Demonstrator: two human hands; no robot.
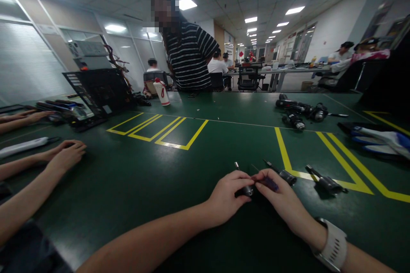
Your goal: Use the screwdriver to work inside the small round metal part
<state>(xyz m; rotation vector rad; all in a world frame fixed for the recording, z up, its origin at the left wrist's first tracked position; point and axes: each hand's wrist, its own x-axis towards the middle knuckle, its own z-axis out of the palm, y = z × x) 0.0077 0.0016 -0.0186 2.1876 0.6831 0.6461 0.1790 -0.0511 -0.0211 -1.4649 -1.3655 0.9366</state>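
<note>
Bare mat [198, 158] ahead; screwdrivers [326, 183] lie right, another person's hands [65, 153] left.

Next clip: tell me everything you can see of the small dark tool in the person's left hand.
The small dark tool is a short, stubby cylinder, black and slightly glossy, perhaps plastic or rubber. A thin grey metal shaft seems to rise from it beyond the knuckles. The left hand pinches its body just above the green table. The right hand, gripping a purple-handled piece, meets it from the side; whether the two pieces touch is hidden by fingers.
</note>
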